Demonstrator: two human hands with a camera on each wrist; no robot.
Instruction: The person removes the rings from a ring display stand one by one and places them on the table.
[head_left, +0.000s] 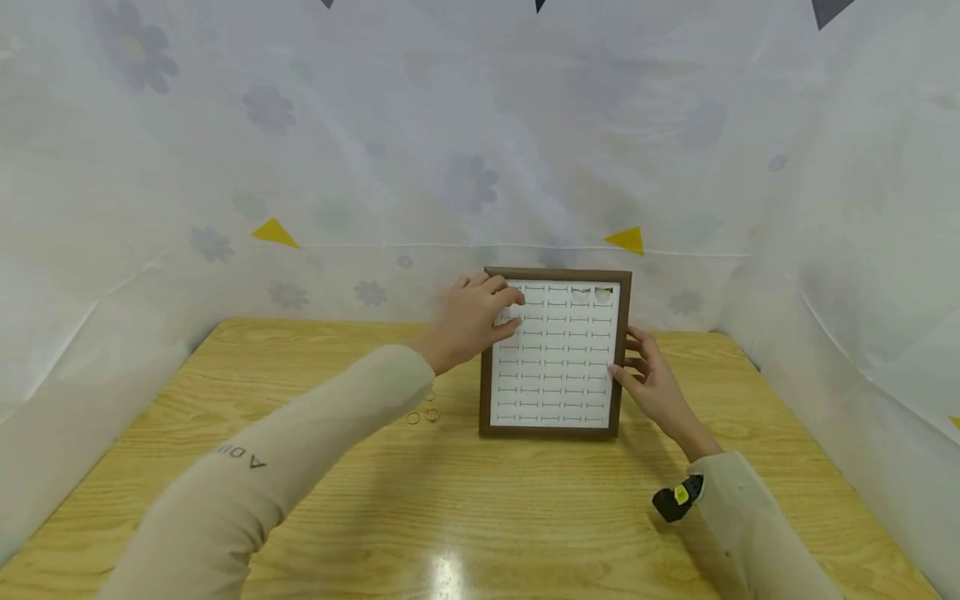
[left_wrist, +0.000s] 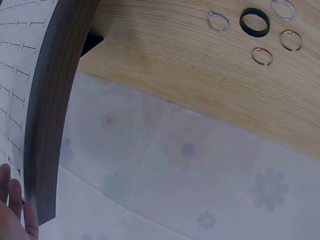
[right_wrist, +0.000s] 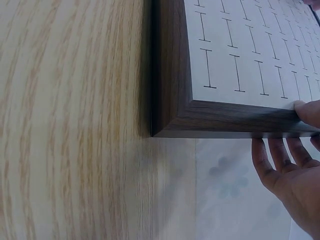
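Note:
A brown-framed white ring display board (head_left: 556, 358) stands tilted on the wooden table (head_left: 480, 500). Its white face has rows of slots, and two rings (head_left: 591, 292) sit in the top row at the right. My left hand (head_left: 472, 321) is at the board's upper left corner, its fingers curled against the white face; whether they pinch a ring is hidden. My right hand (head_left: 651, 379) pinches the frame's right edge, thumb (right_wrist: 307, 112) on the front and fingers (right_wrist: 280, 160) behind. In the left wrist view the frame (left_wrist: 55, 105) fills the left side.
Two small rings (head_left: 423, 416) lie on the table left of the board. The left wrist view shows several loose rings, among them a black one (left_wrist: 254, 22) and a rose-gold one (left_wrist: 261, 56). Floral white curtains (head_left: 465, 167) close in the table on three sides.

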